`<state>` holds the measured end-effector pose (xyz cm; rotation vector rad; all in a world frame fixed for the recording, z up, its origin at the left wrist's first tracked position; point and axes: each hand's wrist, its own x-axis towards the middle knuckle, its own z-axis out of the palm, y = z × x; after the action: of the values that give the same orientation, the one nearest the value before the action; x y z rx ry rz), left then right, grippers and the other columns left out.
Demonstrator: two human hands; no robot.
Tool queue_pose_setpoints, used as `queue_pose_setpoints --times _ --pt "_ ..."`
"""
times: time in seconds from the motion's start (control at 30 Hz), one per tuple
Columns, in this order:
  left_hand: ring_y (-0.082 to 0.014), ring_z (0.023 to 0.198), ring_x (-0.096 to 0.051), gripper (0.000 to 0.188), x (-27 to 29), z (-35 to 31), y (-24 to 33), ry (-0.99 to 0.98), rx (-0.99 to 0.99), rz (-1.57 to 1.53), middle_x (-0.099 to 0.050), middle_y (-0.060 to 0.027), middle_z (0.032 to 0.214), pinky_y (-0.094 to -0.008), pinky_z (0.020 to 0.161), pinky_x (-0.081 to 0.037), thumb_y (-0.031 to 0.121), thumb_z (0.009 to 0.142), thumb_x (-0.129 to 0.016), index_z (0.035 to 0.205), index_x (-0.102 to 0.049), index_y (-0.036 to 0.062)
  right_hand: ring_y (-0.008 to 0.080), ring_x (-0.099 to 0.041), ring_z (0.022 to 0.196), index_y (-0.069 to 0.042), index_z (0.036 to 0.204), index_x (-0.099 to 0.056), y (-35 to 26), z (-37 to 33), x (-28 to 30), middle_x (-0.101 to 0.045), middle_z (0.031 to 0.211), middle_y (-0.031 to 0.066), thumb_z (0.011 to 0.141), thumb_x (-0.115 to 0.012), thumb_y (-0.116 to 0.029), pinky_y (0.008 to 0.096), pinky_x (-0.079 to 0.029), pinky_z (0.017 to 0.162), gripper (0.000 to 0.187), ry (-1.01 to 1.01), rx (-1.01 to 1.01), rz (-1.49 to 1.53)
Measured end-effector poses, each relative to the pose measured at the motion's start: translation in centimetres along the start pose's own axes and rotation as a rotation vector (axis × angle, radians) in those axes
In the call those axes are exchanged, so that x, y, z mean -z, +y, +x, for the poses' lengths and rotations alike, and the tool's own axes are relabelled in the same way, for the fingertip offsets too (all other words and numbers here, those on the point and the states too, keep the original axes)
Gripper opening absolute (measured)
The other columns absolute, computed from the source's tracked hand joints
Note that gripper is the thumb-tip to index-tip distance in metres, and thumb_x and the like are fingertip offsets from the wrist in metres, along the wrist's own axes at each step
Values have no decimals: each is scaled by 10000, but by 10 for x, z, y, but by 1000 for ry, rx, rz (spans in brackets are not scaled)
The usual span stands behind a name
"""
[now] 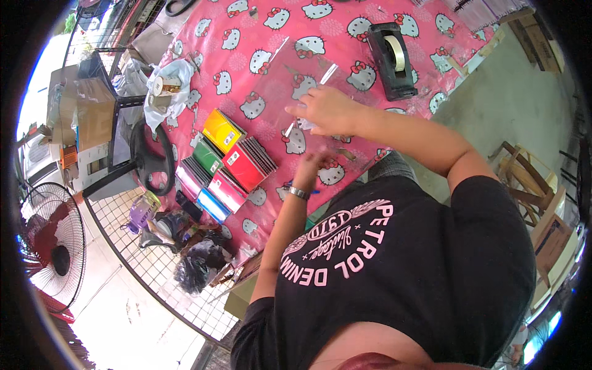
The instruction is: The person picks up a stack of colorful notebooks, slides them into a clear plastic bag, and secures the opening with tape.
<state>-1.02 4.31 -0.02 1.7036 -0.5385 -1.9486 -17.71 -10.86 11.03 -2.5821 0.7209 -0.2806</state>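
A clear plastic bag with shiny edges lies on the pink patterned tablecloth. My right hand reaches across from the right, its fingers closed at the bag's near end. Just below it, nearer my body, is my left hand, with a metal watch on the wrist. Motion smears the left fingers, so their grip does not show. To the left of my hands sit small spiral notebooks in two rows: a yellow one, a red one, a green one and others in pink, purple and blue.
A black tape dispenser with a roll of tape stands at the far right of the table. Along the left edge are a white plastic bag, a purple bottle and dark bundled plastic. A fan stands beyond the wire grid.
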Motion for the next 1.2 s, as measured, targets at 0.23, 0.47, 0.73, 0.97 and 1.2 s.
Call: queue_pose_setpoints --times 0.23,0.47,0.73,0.97,1.2 --pt "-226 1106 -536 638 -2 -29 46 -3 -650 -357 -508 -102 1248 -366 956 -440 -48 753 -651 1314 -356 28 354 -497 1149 -142 1394 -324 28 -47 -16 -483 1248 188 662 -736 -156 409 -403 989 840 -3 -68 574" --pt "-201 1071 -551 638 3 -35 66 139 -801 380 -524 -131 1204 -330 853 -507 -10 701 -724 1253 -406 27 355 -466 1182 -148 1423 -243 -11 -49 -25 -435 1307 183 658 -752 -239 407 -406 975 923 121 -196 396" --pt "-166 936 -599 338 13 -77 111 185 -642 188 -538 -101 1251 -271 811 -478 95 894 -548 1224 -555 22 174 -547 847 -104 1189 -594 -18 -52 24 -524 976 72 830 -651 -182 306 -452 723 371 265 -337 588" --pt "-182 1158 -487 582 38 -6 115 -336 -284 12 -516 -91 1263 -303 926 -415 56 804 -577 1353 -394 -5 136 -486 780 -103 1253 -548 19 -36 -51 -508 967 44 838 -646 -188 271 -426 709 435 138 -226 683" --pt "-202 1174 -476 680 48 -3 120 -501 -468 -143 -496 -108 1284 -321 911 -428 47 773 -613 1394 -336 47 128 -502 862 -102 1235 -569 36 -63 -35 -530 1019 26 808 -670 -204 260 -418 726 451 107 -311 920"
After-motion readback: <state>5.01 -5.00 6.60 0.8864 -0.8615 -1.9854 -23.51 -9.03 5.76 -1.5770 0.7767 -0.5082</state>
